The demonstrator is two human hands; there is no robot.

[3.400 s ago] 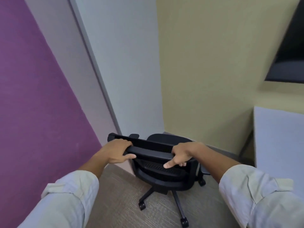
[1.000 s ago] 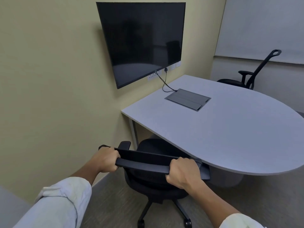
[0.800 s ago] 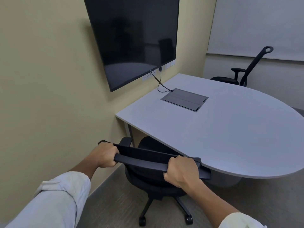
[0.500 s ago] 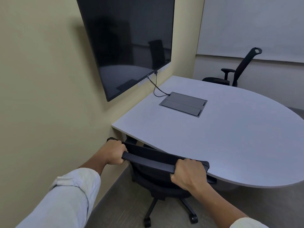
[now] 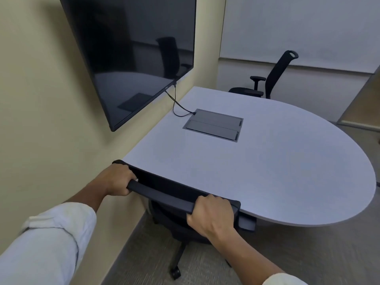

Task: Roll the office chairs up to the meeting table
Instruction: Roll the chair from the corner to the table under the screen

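Gripping: we have both hands clamped on the top bar of the near office chair [image 5: 164, 194].
Left hand [image 5: 117, 182]: fingers curled over the bar's left end, closed around it, close to the cream wall [image 5: 41, 120].
Right hand [image 5: 209, 217]: fist wrapped round the bar's right end, knuckles up, beside the chair's armrest [image 5: 246, 223].
Near chair: its seat is tucked under the meeting table [image 5: 277, 171], the backrest top level with the table edge; one caster [image 5: 175, 273] shows on the carpet [image 5: 205, 264].
Table box: a recessed cable box [image 5: 213, 125] is set in the tabletop with both flaps shut, so we cannot tell what lies inside; a black cable [image 5: 176, 105] runs from its corner up to the wall screen [image 5: 133, 58].
Second chair [image 5: 271, 79]: it stands at the far side of the table, turned side-on, below the whiteboard [image 5: 298, 27].
Change since half a second ago: we have pushed the near chair further in; then its seat and base showed well clear in front of the table edge, now the backrest overlaps the tabletop in our view and most of the seat is hidden.
Change in grip: none, both hands hold the same spots on the bar as before.
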